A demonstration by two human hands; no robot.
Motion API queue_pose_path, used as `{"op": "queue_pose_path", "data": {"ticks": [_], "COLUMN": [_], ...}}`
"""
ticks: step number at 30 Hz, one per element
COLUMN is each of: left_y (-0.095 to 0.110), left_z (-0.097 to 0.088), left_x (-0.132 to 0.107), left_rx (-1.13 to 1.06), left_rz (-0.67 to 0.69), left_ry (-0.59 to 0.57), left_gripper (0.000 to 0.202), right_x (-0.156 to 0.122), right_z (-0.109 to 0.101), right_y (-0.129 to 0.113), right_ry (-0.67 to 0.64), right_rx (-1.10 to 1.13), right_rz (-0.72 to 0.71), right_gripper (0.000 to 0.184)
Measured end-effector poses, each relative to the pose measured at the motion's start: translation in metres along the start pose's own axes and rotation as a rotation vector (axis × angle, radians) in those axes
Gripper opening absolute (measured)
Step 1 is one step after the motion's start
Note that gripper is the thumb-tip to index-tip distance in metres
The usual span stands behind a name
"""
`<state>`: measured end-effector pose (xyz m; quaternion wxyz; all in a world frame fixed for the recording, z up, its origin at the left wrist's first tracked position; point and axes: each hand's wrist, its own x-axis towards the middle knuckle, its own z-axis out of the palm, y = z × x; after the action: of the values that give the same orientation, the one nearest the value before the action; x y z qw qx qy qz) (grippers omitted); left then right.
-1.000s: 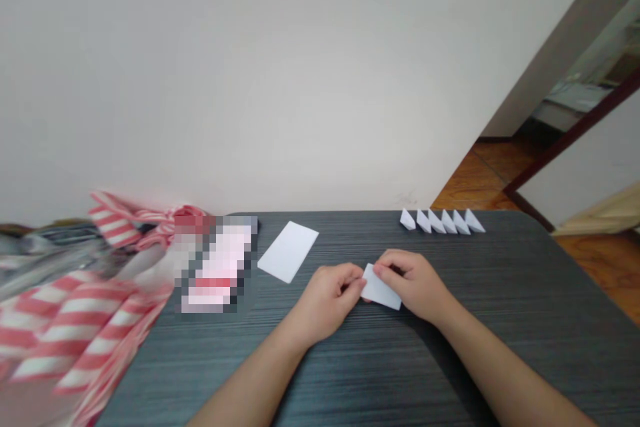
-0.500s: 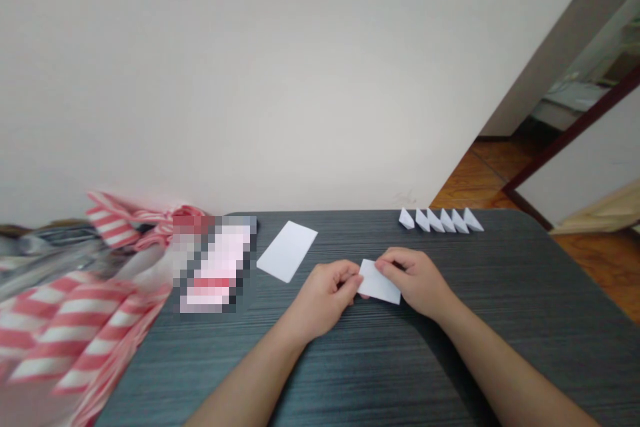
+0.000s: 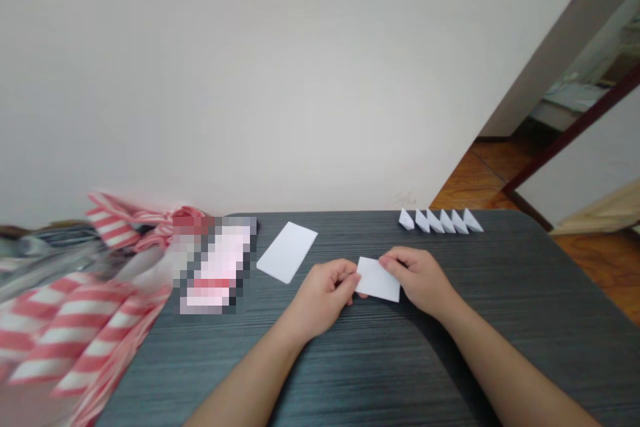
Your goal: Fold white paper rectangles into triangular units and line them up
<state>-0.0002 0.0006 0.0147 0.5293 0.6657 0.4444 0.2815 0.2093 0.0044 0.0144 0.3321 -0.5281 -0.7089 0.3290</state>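
A small white piece of paper point(image 3: 377, 279) is held just above the dark table between my two hands. My left hand point(image 3: 327, 291) pinches its left edge between thumb and fingers. At its upper right corner, my right hand point(image 3: 417, 278) grips it with the thumb on top; the fingers beneath are partly hidden. Beyond my right hand stands a row of several small folded white paper pieces point(image 3: 441, 221), pointed at the top. Flat on the table, to the left of my left hand, lies a white sheet stack or single sheet point(image 3: 287, 252); its thickness is hard to tell.
The dark wood-grain table point(image 3: 320, 373) meets a pale wall point(image 3: 310, 80) at the back. A blurred-out pink and white item point(image 3: 220, 260) lies on the table's left side. Red and white striped cloth point(image 3: 75, 327) is bunched beyond the left edge. Wooden floor point(image 3: 470, 177) shows at right.
The paper has shifted slightly left and up between my hands. My right thumb has slid toward its upper right corner, showing more of its face.
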Motion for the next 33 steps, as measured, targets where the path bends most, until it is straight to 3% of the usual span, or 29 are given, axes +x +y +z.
{"op": "queue_pose_path", "data": {"ticks": [6,20,25,33], "left_y": [-0.008,-0.013,-0.011,0.002], "left_z": [0.002,0.003,0.001,-0.001], "left_x": [0.002,0.001,0.000,-0.001], "left_rx": [-0.080,-0.115,-0.148,0.124], "left_rz": [-0.025,-0.004,0.008,0.094], "left_ry": [0.019,0.007,0.065,0.046], "left_gripper": [0.025,0.022,0.025,0.029], "right_x": [-0.002,-0.002,-0.003,-0.004], "right_z": [-0.001,-0.004,-0.002,0.006], "right_y": [0.005,0.003,-0.002,-0.013], "right_ry": [0.013,-0.003,-0.036,-0.109], "right_rx": [0.051,-0.006,-0.006,0.011], "right_rz": [0.023,0.008,-0.044,-0.097], "right_gripper": [0.017,0.028,0.026,0.025]}}
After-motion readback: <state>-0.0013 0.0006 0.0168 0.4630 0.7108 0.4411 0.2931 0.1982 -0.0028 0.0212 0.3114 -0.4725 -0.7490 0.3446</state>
